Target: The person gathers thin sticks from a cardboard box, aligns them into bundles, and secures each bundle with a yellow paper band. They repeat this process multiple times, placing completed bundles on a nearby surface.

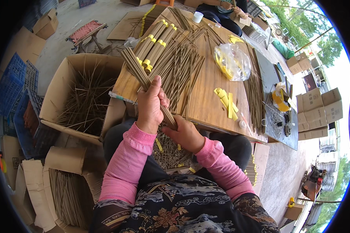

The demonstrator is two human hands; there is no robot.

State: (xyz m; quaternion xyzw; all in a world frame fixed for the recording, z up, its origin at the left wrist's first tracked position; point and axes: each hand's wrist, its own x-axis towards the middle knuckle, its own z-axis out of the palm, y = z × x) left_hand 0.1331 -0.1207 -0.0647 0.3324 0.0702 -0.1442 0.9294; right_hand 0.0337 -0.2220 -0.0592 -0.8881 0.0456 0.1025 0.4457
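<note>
A slanted bundle of thin brown incense sticks [134, 69] spans both my hands above the table's near edge. My left hand [151, 104] is closed round its middle, thumb along the sticks. At the lower end, my right hand [186, 134] grips the same bundle, its fingers partly hidden behind it. Just beyond lie banded bundles [154, 44] with yellow paper strips round them. Many loose sticks [179, 72] spread over the wooden table [204, 87] beside them. Yellow paper strips [226, 103] lie to the right, near a clear plastic bag [233, 62] holding more yellow pieces.
An open cardboard box [52, 99] of jumbled sticks stands at left, with another box [68, 198] of sticks below it. Blue crates [13, 83] line the far left. A grey board [278, 112] adjoins the table's right side. Another person [221, 15] sits across the table, handling sticks.
</note>
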